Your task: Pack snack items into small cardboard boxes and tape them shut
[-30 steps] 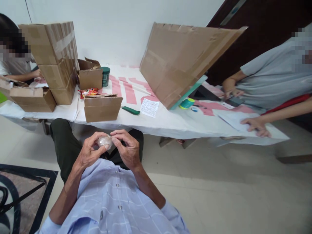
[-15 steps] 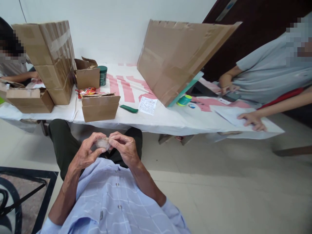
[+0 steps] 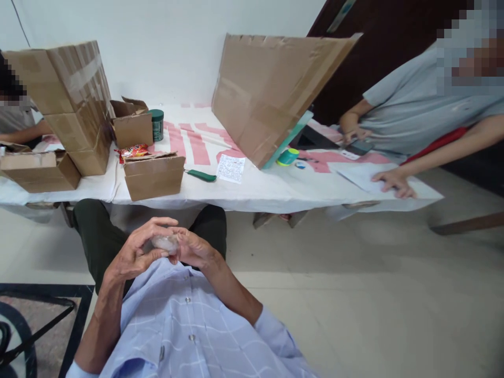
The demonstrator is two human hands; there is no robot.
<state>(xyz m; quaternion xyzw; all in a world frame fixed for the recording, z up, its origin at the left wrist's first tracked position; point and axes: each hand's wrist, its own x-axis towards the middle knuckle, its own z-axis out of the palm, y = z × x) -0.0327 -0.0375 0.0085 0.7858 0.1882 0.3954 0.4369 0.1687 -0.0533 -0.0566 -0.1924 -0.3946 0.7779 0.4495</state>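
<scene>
A small, pale, translucent round object (image 3: 165,243) is between my two hands, above my lap. My left hand (image 3: 142,249) curves around it, thumb below and fingers over the top. From the other side my right hand (image 3: 195,249) pinches its edge. What exactly the object is, I cannot make out. In front of my knees, on the table, are an open small cardboard box (image 3: 154,177), a green-handled tool (image 3: 201,175) and a white sheet with writing (image 3: 230,168).
Stacked cartons (image 3: 79,105) rise at the left, and a large cardboard panel (image 3: 271,89) leans at the centre. Behind the small box are a red snack packet (image 3: 134,151) and a green jar (image 3: 157,125). People sit at both sides; one hand (image 3: 396,182) rests on paper at the right.
The view has shifted slightly to the right. My left fingers have lifted and straightened a little over the pale object, and my right hand has turned and sits lower against it.
</scene>
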